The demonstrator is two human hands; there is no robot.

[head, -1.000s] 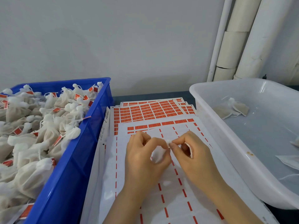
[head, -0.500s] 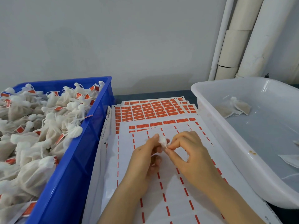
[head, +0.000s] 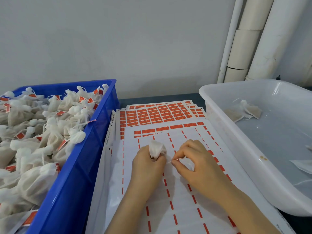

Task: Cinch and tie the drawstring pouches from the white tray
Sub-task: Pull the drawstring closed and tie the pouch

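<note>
While the blue crate point(head: 79, 166) is sitting at 9 o'clock from the hands, it is holding a deep heap of tied pouches point(head: 33, 132), many of them carrying a small red tag. Just beside the crate's right wall, stacked label sheets point(head: 160, 114) are lying flat on the tabletop point(head: 160, 97), with full rows of red labels at 12 o'clock and mostly bare backing paper under the hands.

Over that backing paper, the left hand point(head: 148, 168) is gripping one white pouch point(head: 156, 148). The fingers are curling round the pouch's lower part, and its gathered fabric is standing up above the fist toward 12 o'clock. A thin white drawstring point(head: 169, 160) is running from the pouch toward 3 o'clock. The right hand point(head: 197, 162) is pinching the far end of this drawstring between thumb and forefinger, with the remaining fingers curled. The two hands are working near each other but are not touching; only the drawstring is bridging the gap.

At 3 o'clock from the hands, the white tray point(head: 236, 141) is resting beside the label sheets. Flat pouches point(head: 251, 110) are lying in its far corner, at about 1 o'clock, and more white fabric is showing at the frame's right edge. Behind the tray, white pipes point(head: 253, 39) are rising along the wall.
</note>
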